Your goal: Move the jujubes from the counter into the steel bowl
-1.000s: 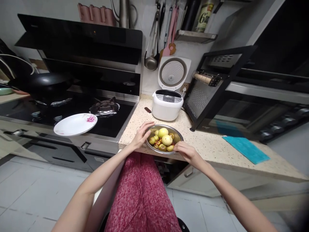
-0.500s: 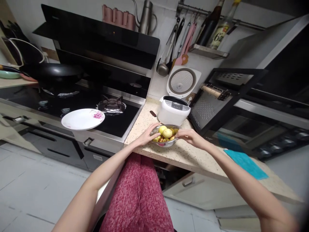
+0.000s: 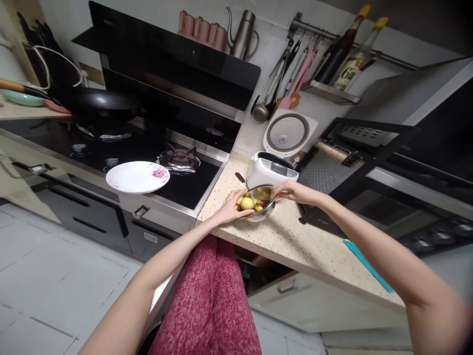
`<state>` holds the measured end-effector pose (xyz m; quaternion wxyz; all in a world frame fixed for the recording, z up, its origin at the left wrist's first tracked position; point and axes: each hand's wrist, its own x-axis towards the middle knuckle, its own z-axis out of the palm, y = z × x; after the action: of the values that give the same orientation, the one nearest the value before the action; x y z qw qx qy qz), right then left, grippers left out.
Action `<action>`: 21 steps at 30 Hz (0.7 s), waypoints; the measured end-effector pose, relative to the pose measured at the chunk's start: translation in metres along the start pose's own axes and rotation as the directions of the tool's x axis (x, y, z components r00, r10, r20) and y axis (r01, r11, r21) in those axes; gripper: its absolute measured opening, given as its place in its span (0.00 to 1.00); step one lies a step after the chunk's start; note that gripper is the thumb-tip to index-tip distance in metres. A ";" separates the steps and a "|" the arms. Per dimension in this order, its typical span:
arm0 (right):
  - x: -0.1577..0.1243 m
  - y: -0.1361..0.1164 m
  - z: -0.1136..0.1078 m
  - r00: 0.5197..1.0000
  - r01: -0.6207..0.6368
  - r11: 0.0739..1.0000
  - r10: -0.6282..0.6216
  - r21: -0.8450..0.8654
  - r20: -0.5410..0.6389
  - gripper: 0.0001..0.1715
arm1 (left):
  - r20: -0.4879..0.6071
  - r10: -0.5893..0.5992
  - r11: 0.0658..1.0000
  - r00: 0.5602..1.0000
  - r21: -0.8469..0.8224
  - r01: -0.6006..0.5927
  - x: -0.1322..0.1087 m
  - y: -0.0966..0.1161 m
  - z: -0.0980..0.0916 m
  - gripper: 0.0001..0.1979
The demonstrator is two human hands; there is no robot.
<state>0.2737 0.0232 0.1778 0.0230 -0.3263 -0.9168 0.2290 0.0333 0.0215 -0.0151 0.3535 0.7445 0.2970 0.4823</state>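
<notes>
Now the bowl (image 3: 266, 211) sits tipped toward my left hand (image 3: 229, 209); half a second ago it lay flat on the counter (image 3: 291, 241). It is between both hands. The left hand curls around the near rim and my right hand (image 3: 295, 191) pinches the far rim. The fruit (image 3: 247, 202) is partly hidden and my fingertips are unclear.

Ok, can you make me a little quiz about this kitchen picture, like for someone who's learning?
1. True or false: the left hand and the right hand both hold the metal bowl.
2. What is in the bowl? A) eggs B) fruit C) rice
3. Fill in: the white plate has a pink ____ printed on it.
Key: 1 true; 2 B; 3 flower.
</notes>
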 end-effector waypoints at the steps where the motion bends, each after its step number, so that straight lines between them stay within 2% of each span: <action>1: 0.002 0.000 -0.003 1.000 -0.008 1.000 0.008 0.001 0.011 0.24 | -0.009 -0.009 1.000 1.000 0.009 0.009 0.000 -0.001 0.000 0.47; 7: 0.011 0.001 -0.020 0.998 -0.055 0.998 0.054 0.015 0.042 0.25 | -0.068 -0.097 0.994 0.993 0.033 0.100 -0.001 -0.001 0.001 0.48; 12: 0.024 0.006 -0.034 0.991 -0.086 0.996 0.085 0.004 0.104 0.25 | -0.074 -0.191 0.981 0.979 0.030 0.193 -0.001 0.006 -0.002 0.52; 18: 0.035 0.004 -0.046 0.981 -0.076 0.996 0.081 -0.038 0.175 0.25 | -0.062 -0.116 0.993 0.991 -0.016 0.115 -0.003 0.009 -0.006 0.54; 21: 0.034 0.003 -0.050 0.974 -0.083 0.994 0.095 -0.064 0.207 0.26 | -0.043 -0.120 0.993 0.992 -0.017 0.119 -0.005 0.010 -0.007 0.52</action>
<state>0.2584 0.0656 0.2174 -0.0929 -0.3418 -0.9045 0.2377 0.0264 0.0139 -0.0078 0.3806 0.7120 0.3453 0.4786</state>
